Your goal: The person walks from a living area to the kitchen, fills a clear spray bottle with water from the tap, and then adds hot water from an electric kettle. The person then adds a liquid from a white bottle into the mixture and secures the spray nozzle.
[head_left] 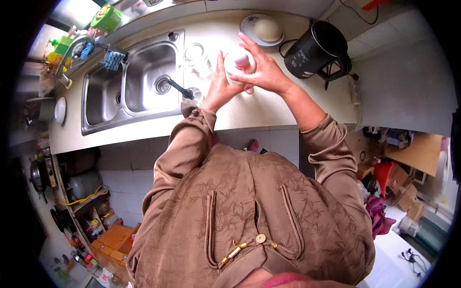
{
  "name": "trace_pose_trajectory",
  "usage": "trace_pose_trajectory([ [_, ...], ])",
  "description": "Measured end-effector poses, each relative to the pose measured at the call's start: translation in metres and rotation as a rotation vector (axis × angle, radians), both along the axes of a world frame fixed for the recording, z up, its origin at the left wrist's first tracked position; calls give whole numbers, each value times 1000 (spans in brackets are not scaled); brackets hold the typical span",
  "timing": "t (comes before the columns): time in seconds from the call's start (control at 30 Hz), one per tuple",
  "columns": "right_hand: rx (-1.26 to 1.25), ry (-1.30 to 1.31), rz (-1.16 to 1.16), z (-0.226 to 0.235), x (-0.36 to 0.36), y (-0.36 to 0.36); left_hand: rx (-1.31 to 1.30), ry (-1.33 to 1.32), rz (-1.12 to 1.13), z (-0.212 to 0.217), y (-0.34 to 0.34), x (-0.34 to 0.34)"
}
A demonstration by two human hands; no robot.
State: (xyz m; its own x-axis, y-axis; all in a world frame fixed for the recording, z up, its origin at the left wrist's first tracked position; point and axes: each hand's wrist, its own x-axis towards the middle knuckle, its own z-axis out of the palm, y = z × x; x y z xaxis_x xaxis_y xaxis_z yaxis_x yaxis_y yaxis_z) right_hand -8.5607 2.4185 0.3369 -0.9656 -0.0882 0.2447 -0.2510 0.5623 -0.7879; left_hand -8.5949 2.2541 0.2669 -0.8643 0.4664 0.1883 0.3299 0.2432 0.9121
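Observation:
Over the counter, both my hands are around a small round white container with a pink knob point(241, 59) on top. My left hand point(223, 86) cups its left side, fingers pointing up and away from me. My right hand point(265, 72) wraps the right and near side, its thumb across the front. Below the palms peeks a small pink ring point(248, 89); whether it joins the container I cannot tell. Left of the hands sits a clear glass jar point(195, 53). Nearer my left wrist is a clear vessel point(196, 96) with a black handle point(180, 89) slanting out toward the sink.
A double steel sink point(128, 91) with a tap point(72, 53) and blue cloth point(113, 60) lies left. At the back, a plate point(247, 26) bears a pale round lump point(268, 30). A black electric kettle point(317, 50) stands right. A white dish point(60, 111) is far left.

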Motion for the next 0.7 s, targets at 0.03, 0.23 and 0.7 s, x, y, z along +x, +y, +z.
trace_pose_trajectory([
  [0.03, -5, -18, 38, -2, -2, 2, 8, -63, -56, 0, -2, -3],
  [0.23, 63, 71, -31, -16, 1, -11, -9, 13, -25, -27, 1, -17],
  [0.7, -601, -272, -26, -82, 22, 38, -217, 549, 75, 29, -18, 32],
])
